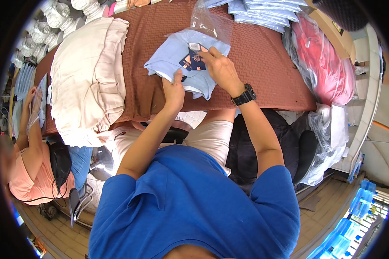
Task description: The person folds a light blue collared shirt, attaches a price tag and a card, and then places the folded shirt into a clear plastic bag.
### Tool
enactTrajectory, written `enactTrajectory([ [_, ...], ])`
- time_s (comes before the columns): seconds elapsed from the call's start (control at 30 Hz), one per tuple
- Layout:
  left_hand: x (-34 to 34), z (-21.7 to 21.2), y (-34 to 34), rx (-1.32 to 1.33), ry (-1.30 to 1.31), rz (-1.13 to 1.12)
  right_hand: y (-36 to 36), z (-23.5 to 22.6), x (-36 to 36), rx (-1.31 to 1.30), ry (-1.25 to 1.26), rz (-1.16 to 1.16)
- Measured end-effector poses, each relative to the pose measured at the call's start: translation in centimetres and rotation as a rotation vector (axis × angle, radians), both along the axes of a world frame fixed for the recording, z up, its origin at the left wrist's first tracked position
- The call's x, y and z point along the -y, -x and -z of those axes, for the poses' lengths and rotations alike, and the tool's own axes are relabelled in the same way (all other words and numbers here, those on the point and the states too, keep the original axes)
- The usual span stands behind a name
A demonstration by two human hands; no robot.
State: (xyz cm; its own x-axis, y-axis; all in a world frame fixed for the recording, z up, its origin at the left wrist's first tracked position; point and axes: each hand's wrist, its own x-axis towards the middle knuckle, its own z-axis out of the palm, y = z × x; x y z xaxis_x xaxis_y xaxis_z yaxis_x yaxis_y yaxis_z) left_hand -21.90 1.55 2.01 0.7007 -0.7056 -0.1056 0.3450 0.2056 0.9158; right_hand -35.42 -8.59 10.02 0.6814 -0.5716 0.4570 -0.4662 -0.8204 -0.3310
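A folded light blue garment (168, 54) lies on the brown table cover in front of me, its far end by or under a clear plastic bag (203, 19). On top of it are dark blue hang tags (196, 60) with a white label sticker. My right hand (224, 71), a black watch at the wrist, is closed with thumb and forefinger at the tags' edge. My left hand (173, 90) grips the garment's near edge, thumb on top beside a small black piece; the fingers beneath are hidden.
A tall pile of cream garments (88, 73) lies to the left, with bagged light blue garments (266, 13) at the far right. A bagged red bundle (324, 60) sits at the table's right end. At left, a person in peach (32, 172) handles clear plastic.
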Motion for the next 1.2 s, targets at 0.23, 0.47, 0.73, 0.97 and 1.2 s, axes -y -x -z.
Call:
enactTrajectory([
  [0.23,0.9,1.1,-0.2,0.030,-0.019,0.054,0.0,0.9,-0.2,0.107,-0.072,-0.089],
  [0.47,1.4,1.5,0.5,0.083,-0.032,0.042,-0.1,0.7,-0.6,0.104,-0.109,-0.056],
  [0.73,0.8,0.1,-2.4,-0.301,-0.025,0.189,3.6,-2.5,2.8,0.269,-0.369,0.101],
  [0.97,0.4,-1.1,-2.6,-0.356,-0.073,0.230,6.5,6.6,-1.3,0.595,-1.314,0.215],
  [1.2,-2.1,0.9,-3.2,-0.286,-0.081,0.307,2.0,8.7,-8.0,1.064,-1.313,0.286],
])
